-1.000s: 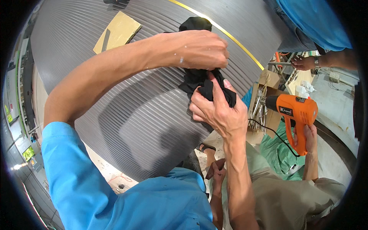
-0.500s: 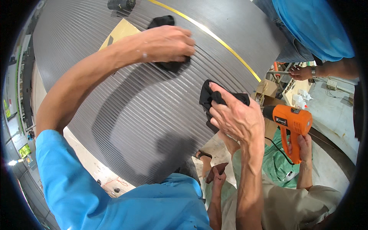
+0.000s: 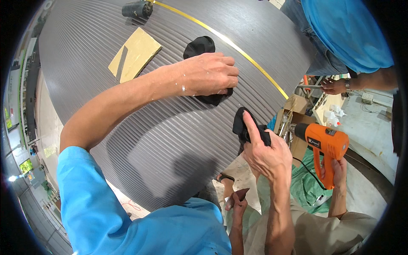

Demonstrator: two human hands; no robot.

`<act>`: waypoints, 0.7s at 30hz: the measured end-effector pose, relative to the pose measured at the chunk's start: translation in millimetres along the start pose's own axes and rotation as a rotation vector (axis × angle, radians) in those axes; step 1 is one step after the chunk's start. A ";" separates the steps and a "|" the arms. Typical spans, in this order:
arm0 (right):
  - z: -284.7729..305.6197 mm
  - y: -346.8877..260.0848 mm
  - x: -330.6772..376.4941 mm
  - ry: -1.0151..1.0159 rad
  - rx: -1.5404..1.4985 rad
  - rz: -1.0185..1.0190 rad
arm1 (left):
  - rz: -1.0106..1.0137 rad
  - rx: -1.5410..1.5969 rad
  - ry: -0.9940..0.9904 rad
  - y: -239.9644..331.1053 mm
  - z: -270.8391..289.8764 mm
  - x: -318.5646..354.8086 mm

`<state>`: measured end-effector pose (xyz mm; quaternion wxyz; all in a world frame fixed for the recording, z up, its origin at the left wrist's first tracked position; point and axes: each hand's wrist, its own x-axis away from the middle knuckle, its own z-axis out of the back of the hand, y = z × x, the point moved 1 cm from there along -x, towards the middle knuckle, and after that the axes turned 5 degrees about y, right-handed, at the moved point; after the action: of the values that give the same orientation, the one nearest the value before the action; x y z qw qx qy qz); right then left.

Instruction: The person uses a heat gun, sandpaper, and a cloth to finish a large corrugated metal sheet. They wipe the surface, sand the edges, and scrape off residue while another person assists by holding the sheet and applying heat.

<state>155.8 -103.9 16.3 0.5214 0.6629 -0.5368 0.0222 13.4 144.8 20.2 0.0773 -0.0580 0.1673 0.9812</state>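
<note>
My left hand [image 3: 212,73] is closed over a bunched black cloth [image 3: 199,46], pressing it against a grey, finely ribbed panel [image 3: 161,131] with a curved outline in this view. Cloth sticks out above and below the fingers. At the panel's right edge, my right hand [image 3: 268,156] grips another piece of black cloth [image 3: 240,127], its index finger stretched along the top. The other right-hand fingers are partly hidden beneath. A thin yellow strip [image 3: 231,43] runs across the panel beyond both hands.
A tan board with a flat blade [image 3: 138,53] and a dark roll [image 3: 138,10] lie on the panel. Close on my right, a co-worker holds an orange heat gun [image 3: 329,142] and a brown piece [image 3: 240,194]. Behind it stands an open cardboard box [image 3: 297,104]. Another person stands far right.
My left hand has slid right and nearer with its cloth, uncovering more of the tan board. The right hand has shifted slightly down and right. The heat gun sits a little lower.
</note>
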 end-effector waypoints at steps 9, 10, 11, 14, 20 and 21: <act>4.1 5.2 29.4 0.048 -0.688 -0.014 | -0.049 0.052 0.116 2.9 -22.8 15.6; 6.8 3.3 31.5 0.095 -0.589 0.050 | -0.082 0.027 0.127 9.0 -29.4 14.0; 9.3 0.4 31.8 0.126 -0.470 0.103 | -0.088 0.027 0.161 14.7 -35.3 12.1; 12.9 -7.5 37.2 0.020 -0.323 0.094 | -0.125 -0.008 0.179 26.1 -47.9 6.7; 18.4 2.6 37.0 -0.078 -0.520 0.039 | -0.191 -0.111 0.106 20.8 -43.1 8.0; 19.0 8.9 32.5 -0.092 -0.618 -0.005 | -0.189 -0.105 0.087 17.6 -40.9 10.1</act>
<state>152.9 -138.8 32.8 0.6733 0.4747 -0.5396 -0.1736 4.1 116.0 -14.0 0.1590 -0.1202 0.1127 0.9734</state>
